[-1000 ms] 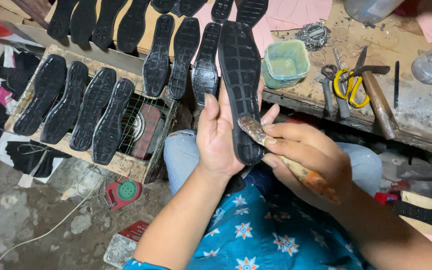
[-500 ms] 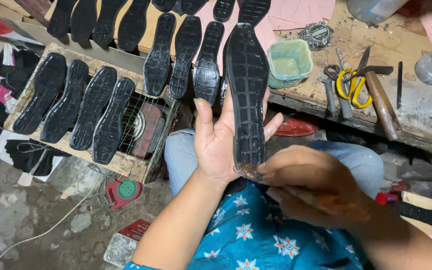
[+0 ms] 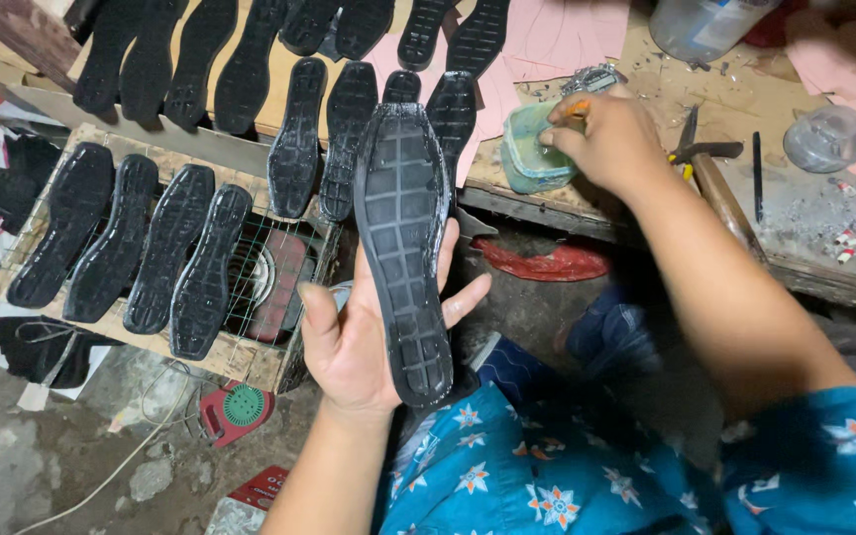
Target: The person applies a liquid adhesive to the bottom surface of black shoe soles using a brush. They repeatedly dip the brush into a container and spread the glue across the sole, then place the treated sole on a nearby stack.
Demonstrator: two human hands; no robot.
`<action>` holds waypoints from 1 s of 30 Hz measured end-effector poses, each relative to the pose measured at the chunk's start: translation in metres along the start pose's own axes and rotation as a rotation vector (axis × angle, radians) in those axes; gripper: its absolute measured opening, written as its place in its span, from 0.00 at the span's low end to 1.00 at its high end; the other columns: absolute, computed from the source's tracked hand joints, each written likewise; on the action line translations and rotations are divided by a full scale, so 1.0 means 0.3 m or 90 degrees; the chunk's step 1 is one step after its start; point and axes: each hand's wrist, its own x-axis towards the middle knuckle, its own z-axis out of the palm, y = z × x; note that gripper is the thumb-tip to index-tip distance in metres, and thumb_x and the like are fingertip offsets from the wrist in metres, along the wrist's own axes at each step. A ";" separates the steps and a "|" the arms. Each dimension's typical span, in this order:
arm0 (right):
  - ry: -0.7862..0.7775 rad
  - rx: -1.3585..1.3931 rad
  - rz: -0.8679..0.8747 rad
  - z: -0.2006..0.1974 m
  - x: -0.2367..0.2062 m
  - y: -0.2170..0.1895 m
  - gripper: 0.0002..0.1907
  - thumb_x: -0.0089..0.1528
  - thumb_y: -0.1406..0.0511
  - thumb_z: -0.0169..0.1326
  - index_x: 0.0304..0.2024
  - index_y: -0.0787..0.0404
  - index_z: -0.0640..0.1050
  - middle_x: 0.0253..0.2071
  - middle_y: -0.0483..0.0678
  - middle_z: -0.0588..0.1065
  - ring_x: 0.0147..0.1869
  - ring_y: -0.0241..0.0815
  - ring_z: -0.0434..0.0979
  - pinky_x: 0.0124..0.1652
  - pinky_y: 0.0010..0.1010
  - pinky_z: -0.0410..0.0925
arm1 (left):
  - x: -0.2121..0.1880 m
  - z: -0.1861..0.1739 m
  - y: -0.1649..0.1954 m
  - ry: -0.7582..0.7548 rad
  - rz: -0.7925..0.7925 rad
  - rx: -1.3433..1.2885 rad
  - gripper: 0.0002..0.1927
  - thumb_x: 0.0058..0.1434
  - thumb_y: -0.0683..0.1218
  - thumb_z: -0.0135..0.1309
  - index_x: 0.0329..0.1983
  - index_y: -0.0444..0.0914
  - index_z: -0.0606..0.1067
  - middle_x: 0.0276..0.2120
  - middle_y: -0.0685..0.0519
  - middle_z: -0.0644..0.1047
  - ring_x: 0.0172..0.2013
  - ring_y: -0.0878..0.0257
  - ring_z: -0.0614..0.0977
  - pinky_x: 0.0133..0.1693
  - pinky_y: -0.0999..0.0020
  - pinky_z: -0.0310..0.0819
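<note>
Our right hand [image 3: 601, 139] has left the sole and now pinches a brush in the green tub [image 3: 529, 149] on the tabletop [image 3: 795, 213]. Our left hand [image 3: 364, 332], fingers spread, cradles the black sole [image 3: 403, 248] upright. Overloading the brush risks drips.

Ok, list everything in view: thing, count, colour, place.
ridged rubber shoe sole: one, black, lying on the left palm
loose rubber soles: well over a dozen, black, in rows on the wooden rack and bench
small plastic tub: one, pale green, bench edge
wooden-handled hammer: one, brown, bench
clear plastic cup: one, bench right
red plastic dish: one, under the bench
left hand: open, holding up the sole
right hand: at the tub; its grip is unclear
</note>
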 end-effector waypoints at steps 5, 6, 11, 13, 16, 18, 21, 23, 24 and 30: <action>0.004 -0.013 -0.029 0.023 0.000 0.008 0.14 0.60 0.57 0.67 0.44 0.58 0.85 0.36 0.59 0.77 0.45 0.58 0.75 0.46 0.45 0.69 | -0.012 -0.028 -0.002 0.006 0.017 0.016 0.56 0.64 0.70 0.53 0.83 0.45 0.37 0.79 0.46 0.47 0.79 0.48 0.47 0.72 0.31 0.44; 0.011 -0.006 -0.027 0.013 -0.009 0.005 0.14 0.62 0.57 0.67 0.43 0.59 0.84 0.36 0.58 0.77 0.46 0.58 0.76 0.46 0.44 0.69 | -0.012 -0.038 0.001 0.015 0.013 0.020 0.57 0.64 0.69 0.54 0.83 0.45 0.37 0.79 0.46 0.47 0.79 0.47 0.47 0.72 0.32 0.44; 0.092 0.170 -0.042 -0.066 -0.109 -0.029 0.12 0.70 0.60 0.60 0.47 0.63 0.81 0.44 0.52 0.81 0.48 0.45 0.81 0.49 0.36 0.72 | -0.006 -0.074 -0.015 0.010 -0.004 0.014 0.54 0.66 0.68 0.53 0.83 0.48 0.36 0.79 0.48 0.48 0.78 0.51 0.48 0.71 0.32 0.47; 0.082 0.215 0.035 -0.093 -0.139 -0.046 0.12 0.72 0.61 0.57 0.47 0.64 0.80 0.41 0.51 0.81 0.45 0.42 0.82 0.46 0.33 0.72 | -0.002 -0.079 -0.035 -0.001 -0.004 0.016 0.53 0.66 0.68 0.52 0.83 0.51 0.36 0.79 0.49 0.48 0.78 0.51 0.49 0.69 0.32 0.50; 0.087 0.389 0.192 -0.115 -0.178 -0.081 0.11 0.74 0.63 0.52 0.48 0.66 0.76 0.40 0.53 0.80 0.39 0.43 0.83 0.39 0.33 0.74 | -0.008 -0.077 -0.059 -0.005 -0.026 0.024 0.52 0.66 0.70 0.49 0.82 0.55 0.34 0.79 0.51 0.47 0.78 0.52 0.50 0.70 0.34 0.52; 0.026 0.681 0.308 -0.117 -0.196 -0.116 0.10 0.73 0.64 0.50 0.48 0.67 0.72 0.43 0.55 0.78 0.36 0.47 0.83 0.34 0.34 0.76 | -0.009 -0.074 -0.074 -0.002 -0.037 0.040 0.51 0.67 0.71 0.46 0.82 0.56 0.33 0.80 0.53 0.46 0.78 0.54 0.51 0.70 0.35 0.54; 0.015 0.879 0.161 -0.118 -0.304 -0.208 0.08 0.72 0.71 0.50 0.52 0.66 0.68 0.43 0.61 0.76 0.42 0.53 0.84 0.40 0.40 0.79 | 0.000 -0.065 -0.107 0.005 -0.050 0.084 0.50 0.67 0.72 0.41 0.82 0.56 0.31 0.80 0.54 0.46 0.77 0.57 0.52 0.70 0.36 0.56; -0.002 0.882 0.117 -0.111 -0.373 -0.282 0.08 0.71 0.72 0.50 0.52 0.67 0.69 0.45 0.61 0.77 0.45 0.52 0.84 0.43 0.41 0.80 | -0.004 -0.053 -0.126 0.011 -0.062 0.112 0.50 0.67 0.73 0.39 0.82 0.55 0.30 0.80 0.54 0.46 0.77 0.57 0.53 0.70 0.39 0.57; -0.009 0.883 0.092 -0.105 -0.392 -0.318 0.09 0.71 0.72 0.49 0.53 0.68 0.70 0.46 0.61 0.78 0.46 0.51 0.84 0.45 0.41 0.80 | -0.004 -0.046 -0.132 0.012 -0.068 0.124 0.50 0.68 0.74 0.38 0.82 0.55 0.30 0.80 0.54 0.47 0.76 0.57 0.54 0.70 0.40 0.57; 0.046 0.837 0.032 -0.087 -0.407 -0.458 0.08 0.71 0.75 0.51 0.52 0.67 0.69 0.50 0.58 0.77 0.50 0.43 0.82 0.52 0.36 0.78 | 0.003 -0.014 -0.147 -0.007 -0.070 0.149 0.49 0.69 0.74 0.35 0.82 0.55 0.28 0.78 0.51 0.51 0.75 0.56 0.57 0.72 0.45 0.55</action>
